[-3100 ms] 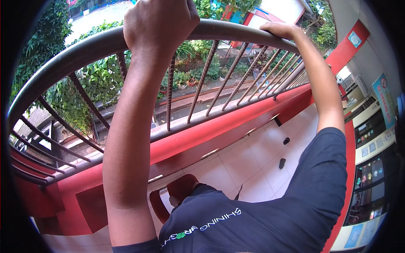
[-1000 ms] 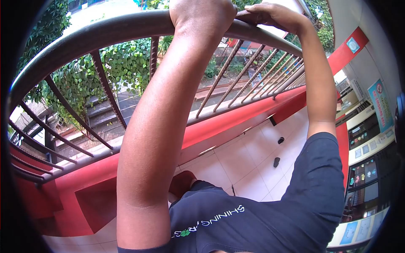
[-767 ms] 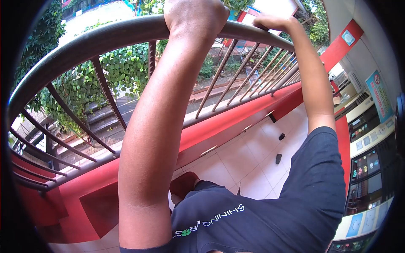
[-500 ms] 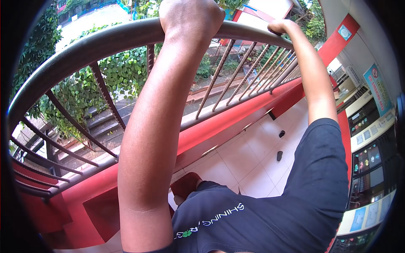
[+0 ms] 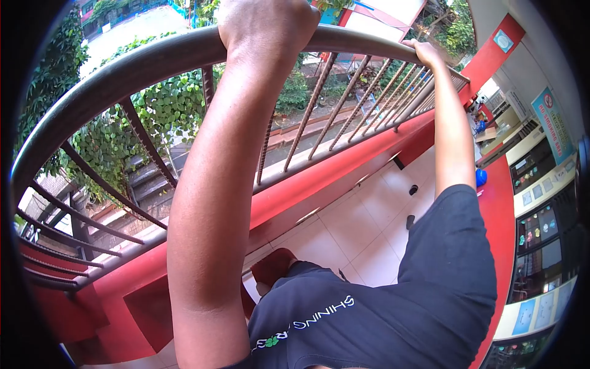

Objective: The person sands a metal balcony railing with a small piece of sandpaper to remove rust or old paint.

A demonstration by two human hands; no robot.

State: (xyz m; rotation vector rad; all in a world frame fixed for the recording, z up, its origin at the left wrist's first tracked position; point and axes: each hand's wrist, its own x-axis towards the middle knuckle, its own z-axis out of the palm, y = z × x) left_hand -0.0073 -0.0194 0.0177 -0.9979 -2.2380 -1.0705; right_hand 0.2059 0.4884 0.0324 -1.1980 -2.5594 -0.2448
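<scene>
Dark metal handrail (image 5: pixel 141 63): in the head view it crosses in front of the person, atop ribbed metal bars (image 5: pixel 316 98) and above a red ledge (image 5: pixel 319 176). Its long axis runs sideways, the right end receding. The left hand (image 5: pixel 267 27) looks closed over it; the right hand (image 5: pixel 428 55) lies on it, grip unclear. Sliding either hand along would call for a loose hold.
</scene>
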